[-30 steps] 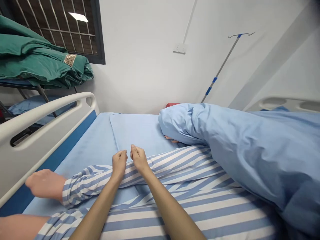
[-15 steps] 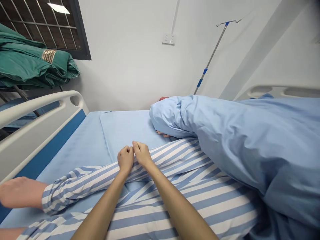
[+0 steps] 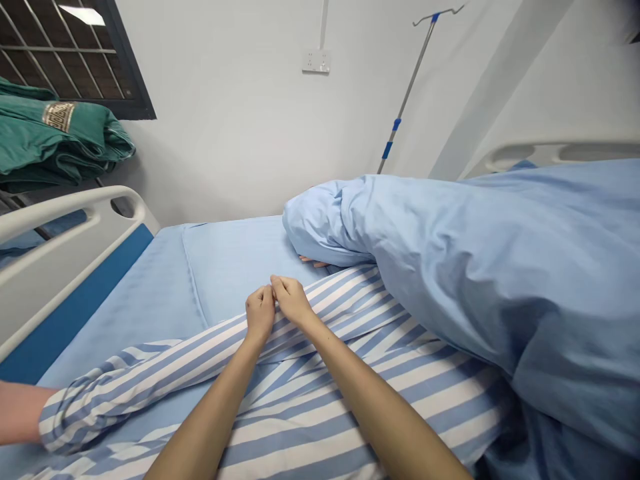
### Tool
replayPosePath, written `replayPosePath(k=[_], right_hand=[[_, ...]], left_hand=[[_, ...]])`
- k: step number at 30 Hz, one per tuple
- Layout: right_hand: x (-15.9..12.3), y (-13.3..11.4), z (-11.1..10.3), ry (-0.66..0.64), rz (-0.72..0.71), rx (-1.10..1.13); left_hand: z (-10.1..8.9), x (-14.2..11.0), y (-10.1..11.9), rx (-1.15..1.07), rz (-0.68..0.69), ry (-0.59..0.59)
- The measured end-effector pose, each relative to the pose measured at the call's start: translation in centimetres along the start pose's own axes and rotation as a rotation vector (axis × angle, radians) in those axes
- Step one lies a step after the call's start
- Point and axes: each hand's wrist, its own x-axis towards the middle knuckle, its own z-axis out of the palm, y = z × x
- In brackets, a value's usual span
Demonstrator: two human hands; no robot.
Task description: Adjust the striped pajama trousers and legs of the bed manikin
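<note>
My left hand and my right hand rest side by side, both closed in a pinch on the blue-and-white striped garment worn by someone lying on the bed. The grip sits on the upper edge of the striped sleeve, which runs left toward a bare forearm at the frame's left edge. A light blue quilt is bunched over the right side of the lying figure, just right of my hands.
The bed has a light blue sheet and a white side rail with a blue panel on the left. Another rail shows at the right. An IV pole leans by the white wall. Folded green cloth lies on a rack.
Both hands have moved a little up and right along the striped sleeve, closer together. The view has shifted right, so the bare forearm now sits at the left edge.
</note>
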Motion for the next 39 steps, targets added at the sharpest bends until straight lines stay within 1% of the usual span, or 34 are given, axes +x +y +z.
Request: replayPosePath(k=[3,5,6,8,10,12,13,15,17,19,21,22,24,27,29,30,32,33,35,37,39], right_hand=[[0.7,1.1,-1.8,-0.011,-0.06,-0.155],[0.9,2.1,-3.0,-0.029,-0.047,-0.178],[0.9,2.6,-3.5,-0.031,-0.033,-0.15],[0.8,3.3,-4.2,0.011,-0.025,-0.075],[0.6,3.5,-4.7,0.087,-0.047,-0.041],[0.7,3.6,-5.1,0.155,-0.058,-0.027],[0.8,3.7,-5.4,0.154,-0.046,-0.008],[1.2,4.1,-6.1,0.125,0.012,0.059],[1.5,4.5,-7.0,0.137,0.058,0.094],[1.7,4.9,-8.1,0.234,0.05,0.05],[1.7,5.4,-9.2,0.329,0.051,-0.048],[1.7,5.7,-9.6,0.34,0.069,-0.102],[1.5,6.2,-10.1,0.306,0.131,-0.205],[1.4,6.5,-9.8,0.244,0.211,-0.341],[1.4,6.4,-9.3,0.246,0.251,-0.428],[1.4,6.2,-9.1,0.244,0.271,-0.468],[1.3,5.7,-8.8,0.235,0.311,-0.541],[1.2,5.5,-8.7,0.227,0.325,-0.57],[1.1,5.1,-8.4,0.209,0.342,-0.615],[1.1,4.8,-8.1,0.189,0.356,-0.641],[1.1,4.5,-8.0,0.176,0.377,-0.651]], left_hand=[[0.7,0.0,0.7,-0.002,-0.04,0.027],[1.4,0.1,1.5,-0.077,-0.043,0.042],[1.9,0.1,1.9,-0.116,-0.028,0.035],[3.2,0.1,2.6,-0.135,0.006,0.006],[4.7,0.0,3.1,-0.058,0.023,-0.024],[6.2,-0.1,3.7,0.005,0.026,-0.025],[6.9,-0.1,4.1,-0.005,0.035,-0.019],[8.3,0.2,5.0,-0.099,0.05,-0.006],[9.5,0.5,5.6,-0.145,0.052,-0.003],[10.6,0.6,5.8,-0.107,0.036,-0.023],[11.4,0.5,5.4,-0.009,0.041,-0.055],[11.7,0.5,5.1,0.036,0.056,-0.068],[11.9,0.4,4.6,0.097,0.085,-0.09],[11.5,0.3,4.3,0.114,0.088,-0.116],[10.4,0.3,4.2,0.128,0.07,-0.089],[9.5,0.2,4.1,0.143,0.055,-0.056],[6.6,0.1,3.6,0.174,0.03,0.028],[4.6,0.0,3.1,0.19,0.025,0.062],[-0.5,0.0,1.6,0.216,0.025,0.1],[-6.8,-0.1,-0.5,0.282,-0.02,0.118],[-13.1,-0.5,-2.7,0.376,-0.072,0.161]])
